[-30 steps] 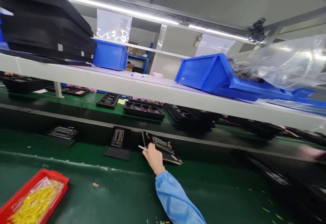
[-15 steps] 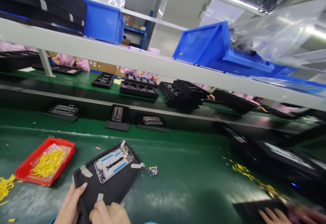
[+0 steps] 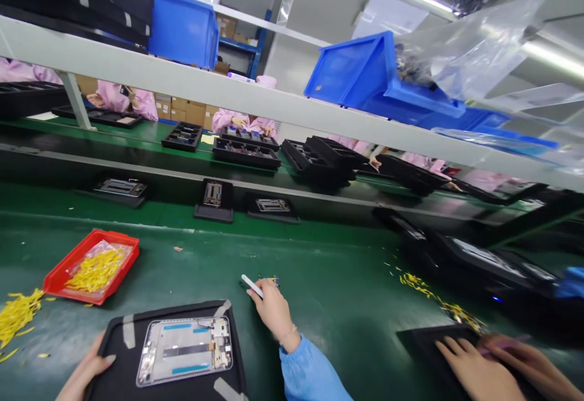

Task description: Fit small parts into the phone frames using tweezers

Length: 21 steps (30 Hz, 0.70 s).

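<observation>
My left hand (image 3: 86, 369) grips the left edge of a black padded tray (image 3: 119, 369), thumb on top and the other fingers mostly hidden. On the tray lies a silver phone frame (image 3: 187, 335) with blue strips and a dark ribbon down its middle; pale tape pieces stick to the tray's border. Further right, my right hand (image 3: 272, 313), in a blue sleeve, closes around a slim white pen-shaped tool (image 3: 252, 286). It is held over a small pile of tiny metal parts (image 3: 275, 280), which the hand partly covers.
A red bin (image 3: 53, 285) of yellow strips stands left, beside loose yellow strips (image 3: 20, 316). Several trays with phone frames (image 3: 213, 194) line the back. At right, a co-worker's hands (image 3: 479, 364) work at another black tray. Blue bins (image 3: 351, 72) sit on the shelf above.
My right hand has left the tray, moved right to the metal parts and now holds the white tool. The tray has turned flatter and come nearer, with my left hand still on it.
</observation>
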{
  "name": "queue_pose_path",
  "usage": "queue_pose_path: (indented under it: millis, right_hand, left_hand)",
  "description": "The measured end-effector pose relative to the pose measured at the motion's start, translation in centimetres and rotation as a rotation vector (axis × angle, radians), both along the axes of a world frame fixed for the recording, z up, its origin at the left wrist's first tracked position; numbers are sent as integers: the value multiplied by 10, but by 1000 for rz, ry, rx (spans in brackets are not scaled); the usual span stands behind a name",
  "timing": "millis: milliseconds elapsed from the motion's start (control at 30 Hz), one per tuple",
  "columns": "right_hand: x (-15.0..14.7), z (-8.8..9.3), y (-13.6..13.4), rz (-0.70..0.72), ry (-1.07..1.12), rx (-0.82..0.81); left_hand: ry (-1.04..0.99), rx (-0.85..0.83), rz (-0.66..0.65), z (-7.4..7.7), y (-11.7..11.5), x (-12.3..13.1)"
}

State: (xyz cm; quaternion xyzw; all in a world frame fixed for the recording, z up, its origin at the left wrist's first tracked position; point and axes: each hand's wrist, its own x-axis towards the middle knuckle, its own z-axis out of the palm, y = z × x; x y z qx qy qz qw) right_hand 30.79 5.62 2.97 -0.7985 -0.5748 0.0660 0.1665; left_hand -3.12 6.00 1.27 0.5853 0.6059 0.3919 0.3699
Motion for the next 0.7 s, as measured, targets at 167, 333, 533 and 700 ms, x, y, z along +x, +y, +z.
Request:
queue_pose_path:
  millis: [167,333,533,700]
  right_hand:
    - [4,10,1,62,40,38]
    - [-7,35,4,206,686,150]
    - [-50,50,15,233,1172,92]
    - [-67,50,15,310,1108,94]
  left_hand:
    - [141,81,-30,4,15,15]
    - [473,577,-305,42,24,41]
    - [411,645,-533,81,31,97]
    - [423,639,-485,73,36,112]
